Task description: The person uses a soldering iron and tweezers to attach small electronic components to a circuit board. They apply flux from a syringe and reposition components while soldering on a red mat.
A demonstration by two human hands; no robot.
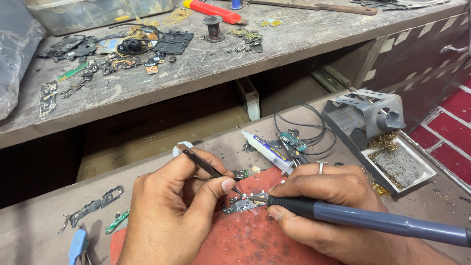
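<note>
My left hand (171, 211) pinches black tweezers (206, 166), whose tips reach down to a small grey circuit board (239, 203) lying on a red mat (245, 235). My right hand (333, 206) grips a grey-blue soldering iron (382, 222) like a pen; its metal tip touches the same board from the right, close to the tweezer tips. A second small board piece (240, 173) lies just behind the tweezers.
A white syringe tube (267, 149) lies behind my hands beside a green board (293, 141) and looped black wire (314, 122). A grey iron stand with tray (373, 127) sits right. The upper shelf (196, 73) holds scattered phone parts, a red cutter (212, 11) and a spool (214, 27).
</note>
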